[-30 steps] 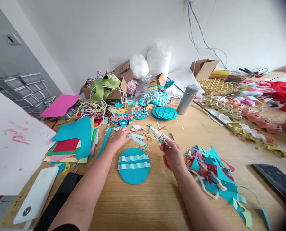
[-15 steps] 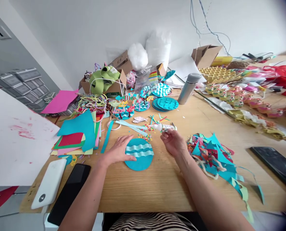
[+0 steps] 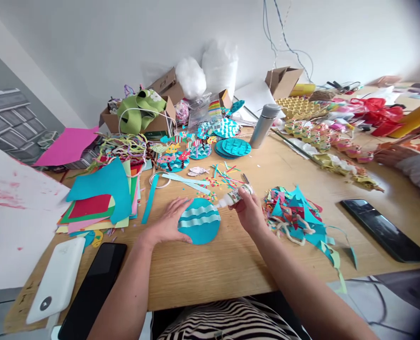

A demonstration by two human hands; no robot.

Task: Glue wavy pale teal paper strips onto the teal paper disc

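Observation:
A blue paper disc (image 3: 201, 236) lies on the wooden table in front of me, with two pale wavy strips (image 3: 200, 219) across it. My left hand (image 3: 167, 223) rests at the disc's left edge, thumb and fingers spread along its side. In my right hand (image 3: 249, 211) is a white glue bottle (image 3: 233, 196), tilted so its nozzle points left at the disc's upper right edge. Whether the nozzle touches the paper I cannot tell. Just beyond the disc lie pale blue paper strips (image 3: 185, 182) and tiny coloured bits.
Paper scraps (image 3: 295, 212) are heaped right of my right hand. Coloured sheets (image 3: 96, 193) and a phone (image 3: 93, 283) lie left. Further back stand finished blue discs (image 3: 233, 147) and a steel flask (image 3: 264, 126). Another person's hand (image 3: 390, 153) works at far right.
The glue bottle has come down and left to the disc's upper right edge. My left hand has settled against the disc's left side. The view has turned somewhat to the right.

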